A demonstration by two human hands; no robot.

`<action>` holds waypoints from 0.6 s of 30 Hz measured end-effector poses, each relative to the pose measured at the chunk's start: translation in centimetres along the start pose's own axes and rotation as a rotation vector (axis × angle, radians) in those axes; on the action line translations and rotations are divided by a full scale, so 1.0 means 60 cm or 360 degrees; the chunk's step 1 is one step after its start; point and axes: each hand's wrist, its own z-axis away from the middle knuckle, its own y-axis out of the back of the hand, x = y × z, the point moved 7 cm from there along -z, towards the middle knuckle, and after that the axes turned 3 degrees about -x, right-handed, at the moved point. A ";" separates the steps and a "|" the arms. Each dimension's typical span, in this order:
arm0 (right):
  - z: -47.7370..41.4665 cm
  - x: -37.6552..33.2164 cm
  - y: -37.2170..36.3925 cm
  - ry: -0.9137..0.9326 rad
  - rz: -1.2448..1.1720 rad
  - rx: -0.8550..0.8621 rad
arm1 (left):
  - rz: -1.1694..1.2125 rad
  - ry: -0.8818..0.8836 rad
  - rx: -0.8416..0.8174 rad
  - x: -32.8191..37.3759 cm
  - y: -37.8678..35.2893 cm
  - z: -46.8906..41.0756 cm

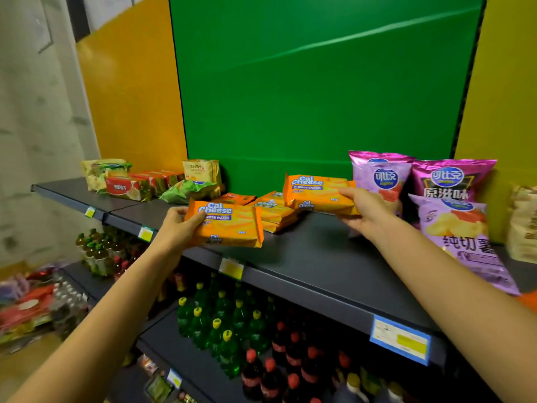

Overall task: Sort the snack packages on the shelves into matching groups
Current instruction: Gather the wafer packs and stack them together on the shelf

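L hand gripped one orange Cal Cheese wafer pack by its left end, held just above the front of the dark shelf. R hand gripped a second Cal Cheese pack by its right end, raised over the stack of same wafer packs lying mid-shelf. Purple chip bags stood to the right, by the R wrist. Mixed cracker packs sat at shelf's left end. Green bottles w/ yellow caps on shelf below.

Open front, crowded back of the shelf

The shelf is bare along its front edge; wafer packs stacked mid-back and purple chip bags toward the right end block those parts.
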 end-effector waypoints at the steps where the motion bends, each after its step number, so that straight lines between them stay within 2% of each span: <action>1: -0.017 0.004 -0.010 -0.0003 0.0021 0.0006 | -0.0001 -0.0013 -0.0019 -0.001 -0.002 -0.018; 10: -0.181 0.013 -0.091 0.0043 0.0036 0.0048 | -0.0063 -0.0088 -0.0273 0.008 -0.062 -0.196; 18: -0.265 0.037 -0.117 0.0062 0.0148 0.0155 | -0.0158 -0.0065 -0.0531 -0.014 -0.158 -0.304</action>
